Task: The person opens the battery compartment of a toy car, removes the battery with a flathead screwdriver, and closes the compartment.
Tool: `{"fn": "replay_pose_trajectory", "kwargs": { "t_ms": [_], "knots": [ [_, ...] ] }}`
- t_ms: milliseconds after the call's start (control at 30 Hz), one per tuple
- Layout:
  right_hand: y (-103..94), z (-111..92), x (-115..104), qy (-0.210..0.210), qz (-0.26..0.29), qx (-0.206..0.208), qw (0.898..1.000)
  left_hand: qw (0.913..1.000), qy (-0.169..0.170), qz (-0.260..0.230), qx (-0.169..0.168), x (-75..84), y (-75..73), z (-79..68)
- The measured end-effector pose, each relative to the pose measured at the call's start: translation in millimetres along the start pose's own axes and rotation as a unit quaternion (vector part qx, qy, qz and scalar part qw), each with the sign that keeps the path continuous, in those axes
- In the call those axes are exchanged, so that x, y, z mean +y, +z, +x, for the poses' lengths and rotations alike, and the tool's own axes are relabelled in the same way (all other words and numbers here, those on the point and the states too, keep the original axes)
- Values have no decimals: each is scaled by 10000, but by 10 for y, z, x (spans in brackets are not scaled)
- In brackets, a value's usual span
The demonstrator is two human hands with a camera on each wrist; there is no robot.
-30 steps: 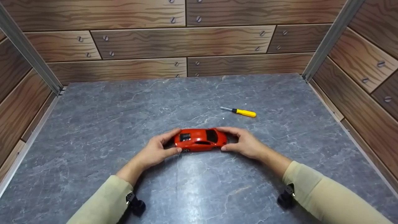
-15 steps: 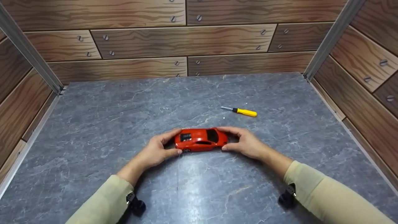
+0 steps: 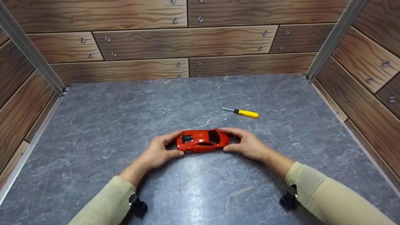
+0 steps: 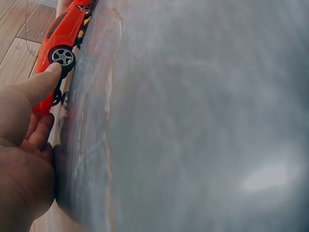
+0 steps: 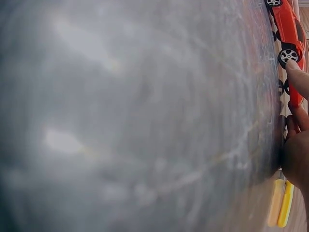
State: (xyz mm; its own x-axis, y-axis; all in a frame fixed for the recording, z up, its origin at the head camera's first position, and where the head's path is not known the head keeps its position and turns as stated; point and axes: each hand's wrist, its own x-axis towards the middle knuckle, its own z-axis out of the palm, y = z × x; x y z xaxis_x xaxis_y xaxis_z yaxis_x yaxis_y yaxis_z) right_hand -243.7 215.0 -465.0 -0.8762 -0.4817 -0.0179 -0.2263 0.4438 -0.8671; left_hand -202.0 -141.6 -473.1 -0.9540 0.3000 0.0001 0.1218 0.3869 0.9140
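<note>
A red toy car (image 3: 200,140) sits crosswise between both hands in the head view, its windshield end to the right. My left hand (image 3: 157,151) grips its rear end, thumb by the near rear wheel and fingers along the far side. At the front end my right hand (image 3: 248,144) holds it the same way, thumb on the near side. The left wrist view shows the thumb against a spoked wheel (image 4: 63,57) of the car. In the right wrist view, the other thumb presses at the front wheel (image 5: 289,56).
A screwdriver (image 3: 247,113) with a yellow handle lies beyond the car, to the right. The grey marbled table (image 3: 125,106) is bordered by wood-patterned walls (image 3: 140,43) at the back and sides. Both sleeves carry a dark wrist camera (image 3: 289,198).
</note>
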Motion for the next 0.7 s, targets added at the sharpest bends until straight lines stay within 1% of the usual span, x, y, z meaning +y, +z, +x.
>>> {"fn": "replay_pose_trajectory", "kwargs": {
  "t_ms": [200, 333, 400, 533, 700],
  "knots": [
    [-13, 1, 12, 15, 148, 19, 9999, 9999, -89, -92, 51, 11, 8, 5],
    [-38, -5, 7, 48, 290, -1, 9996, 9998, -36, -193, 60, 15, 11, 7],
    [-45, -5, 16, 15, 369, -12, 9993, 9996, -6, -299, 23, 17, 11, 10],
    [-44, -11, 24, -13, 692, 44, 9976, 9979, 28, -637, -95, 19, 7, 31],
    [-36, -20, 1, -5, 987, 137, 9950, 9959, -22, -900, -91, 43, -12, 22]
  ]
}}
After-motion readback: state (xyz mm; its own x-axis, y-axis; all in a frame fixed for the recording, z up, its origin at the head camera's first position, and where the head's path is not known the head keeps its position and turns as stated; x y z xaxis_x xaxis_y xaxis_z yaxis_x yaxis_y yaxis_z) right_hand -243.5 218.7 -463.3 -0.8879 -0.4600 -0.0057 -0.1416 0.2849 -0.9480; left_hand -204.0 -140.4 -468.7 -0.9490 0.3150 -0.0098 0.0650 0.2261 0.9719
